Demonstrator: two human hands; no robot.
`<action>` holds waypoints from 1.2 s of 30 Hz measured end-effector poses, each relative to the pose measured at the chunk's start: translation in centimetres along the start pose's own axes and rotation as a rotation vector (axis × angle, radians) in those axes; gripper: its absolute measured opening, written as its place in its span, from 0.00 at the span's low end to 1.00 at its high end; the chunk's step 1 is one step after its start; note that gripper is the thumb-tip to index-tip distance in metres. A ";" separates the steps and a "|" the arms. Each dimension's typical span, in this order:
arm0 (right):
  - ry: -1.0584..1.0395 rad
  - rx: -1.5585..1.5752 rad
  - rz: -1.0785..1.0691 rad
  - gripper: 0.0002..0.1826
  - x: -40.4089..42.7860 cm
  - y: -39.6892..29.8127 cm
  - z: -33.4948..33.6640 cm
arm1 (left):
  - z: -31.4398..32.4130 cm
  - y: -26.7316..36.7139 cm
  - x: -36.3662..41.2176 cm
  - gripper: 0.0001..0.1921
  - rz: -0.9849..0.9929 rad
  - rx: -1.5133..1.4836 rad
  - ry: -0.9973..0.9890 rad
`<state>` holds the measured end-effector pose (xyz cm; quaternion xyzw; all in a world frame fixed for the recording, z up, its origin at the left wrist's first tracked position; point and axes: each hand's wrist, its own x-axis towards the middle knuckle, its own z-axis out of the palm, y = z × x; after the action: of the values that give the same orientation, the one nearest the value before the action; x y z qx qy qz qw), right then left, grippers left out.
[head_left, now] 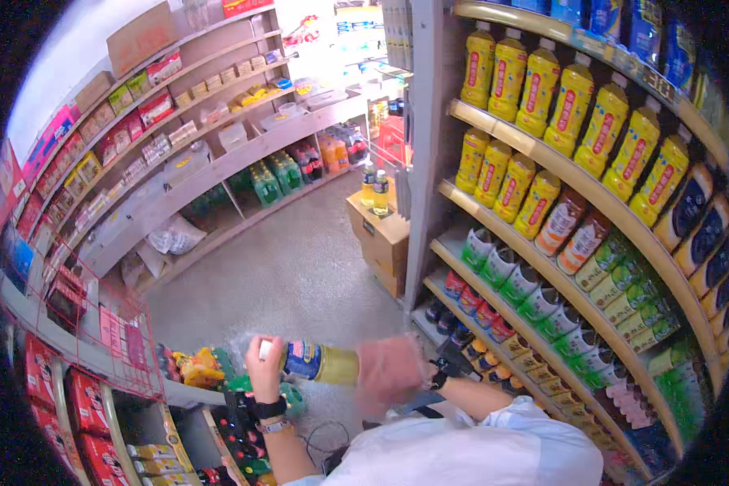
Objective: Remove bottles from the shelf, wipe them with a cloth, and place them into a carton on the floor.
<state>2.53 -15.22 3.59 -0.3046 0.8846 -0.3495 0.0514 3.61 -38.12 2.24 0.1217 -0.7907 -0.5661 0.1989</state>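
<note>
A clear bottle (338, 365) of yellow liquid with a blue label lies roughly level in front of my body. My left hand (263, 363) is closed around its neck end, where a white cap (266, 350) shows. At the other end a reddish cloth (389, 372) is pressed about the bottle's base, blurred by motion. My right hand (424, 369) holds that cloth, which covers most of the fingers. Two similar bottles (380, 195) stand upright on a brown cabinet (381, 240) ahead of me.
Tall shelves (510, 130) of bottled and packed drinks rise close on my right. A red wire rack (121, 340) and shelves of red cartons (97, 401) stand on my left. Plastic bottles (201, 366) sit low near my left hand. Grey floor (261, 267) stretches ahead; a cable (328, 428) lies below.
</note>
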 end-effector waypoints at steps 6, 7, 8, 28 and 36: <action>-0.220 0.009 0.086 0.12 4.7 1.7 0.1 | 2.0 -0.9 2.1 0.07 0.085 -0.030 0.176; -0.331 0.140 0.130 0.15 5.4 3.2 0.7 | 2.7 -0.8 2.7 0.07 0.149 -0.047 0.236; -0.336 0.142 0.123 0.15 6.5 3.3 0.5 | 3.5 -0.4 3.4 0.07 0.149 -0.042 0.244; 0.021 1.132 0.239 0.07 21.5 20.6 -3.9 | 16.9 2.9 27.0 0.08 0.368 0.138 -0.070; 0.360 0.690 0.572 0.15 18.0 21.8 -8.0 | 24.4 1.6 34.8 0.11 0.758 0.371 -0.467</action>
<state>-25.41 -8.46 -2.37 0.0510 0.7601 -0.6416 0.0896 -38.36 -31.45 3.07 -0.2720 -0.8904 -0.3155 0.1833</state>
